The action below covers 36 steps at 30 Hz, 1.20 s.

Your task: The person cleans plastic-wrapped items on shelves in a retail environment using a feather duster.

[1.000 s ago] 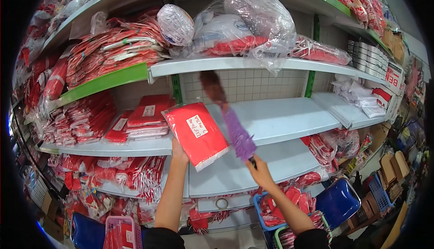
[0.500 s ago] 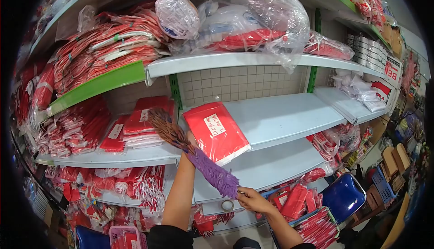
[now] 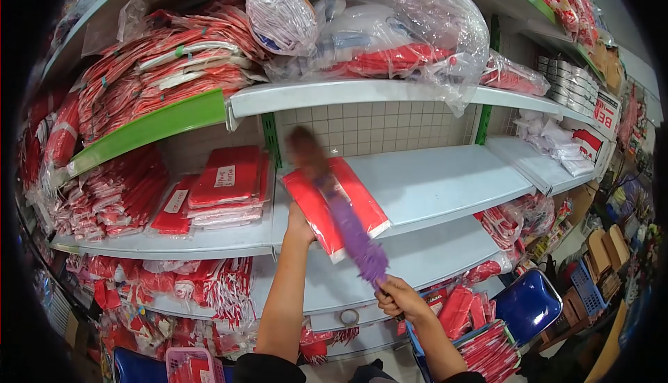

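Observation:
My right hand [image 3: 401, 298] is closed around the handle of a fluffy duster [image 3: 356, 237], purple near the hand and brown at its blurred far end. The duster lies across the front of a flat red packet [image 3: 365, 205] in clear plastic, covering most of its white label. At the packet's left edge, my left hand [image 3: 299, 224] grips it, fingers partly hidden behind. The packet is tilted up at the front of the pale shelf [image 3: 445, 181]. Left of it, a stack of labelled red packets [image 3: 226, 181] sits on the same level.
Above, a shelf carries piled red-and-white packets [image 3: 174, 70] and a large clear plastic bag [image 3: 417, 28]. White bundles [image 3: 553, 139] lie to the right. Below are red goods, a tape roll [image 3: 349, 317], a pink basket [image 3: 191, 362] and a blue chair [image 3: 525, 306].
The duster's brown end has swung up and right, from beside the packet to across its front. My right hand has shifted slightly right. My left hand now shows at the packet's edge.

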Motion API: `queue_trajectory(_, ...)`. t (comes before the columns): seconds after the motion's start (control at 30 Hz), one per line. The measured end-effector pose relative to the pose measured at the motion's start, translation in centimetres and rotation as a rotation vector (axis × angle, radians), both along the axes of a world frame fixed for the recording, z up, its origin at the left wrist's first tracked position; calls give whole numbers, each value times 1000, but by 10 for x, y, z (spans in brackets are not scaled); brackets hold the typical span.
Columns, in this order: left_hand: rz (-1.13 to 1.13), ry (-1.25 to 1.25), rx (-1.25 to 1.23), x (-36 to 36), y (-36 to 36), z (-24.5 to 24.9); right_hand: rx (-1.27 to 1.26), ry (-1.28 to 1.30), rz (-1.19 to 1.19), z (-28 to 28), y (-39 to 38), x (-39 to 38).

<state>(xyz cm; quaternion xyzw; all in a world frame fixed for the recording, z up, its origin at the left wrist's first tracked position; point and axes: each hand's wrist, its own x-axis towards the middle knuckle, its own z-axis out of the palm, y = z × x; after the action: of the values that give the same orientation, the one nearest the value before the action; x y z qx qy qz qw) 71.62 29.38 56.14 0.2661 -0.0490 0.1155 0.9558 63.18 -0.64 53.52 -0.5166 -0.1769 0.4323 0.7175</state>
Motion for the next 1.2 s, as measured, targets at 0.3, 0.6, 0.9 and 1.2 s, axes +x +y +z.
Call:
queue_trajectory(0.3, -76, 8, -40, -15, -9, 11, -43, -124, 130, 17, 10, 0)
queue_trajectory(0.6, -10, 107, -70, -21, -21, 32, -127, -290, 110, 40, 40, 18)
queue_trajectory(0.9, 44, 32, -37, -13, -3, 11, -136, -361, -126, 21, 38, 16)
queue_trajectory(1.2, 196, 0, -80, -33, -18, 24, -190, -435, -639, -74, 14, -10)
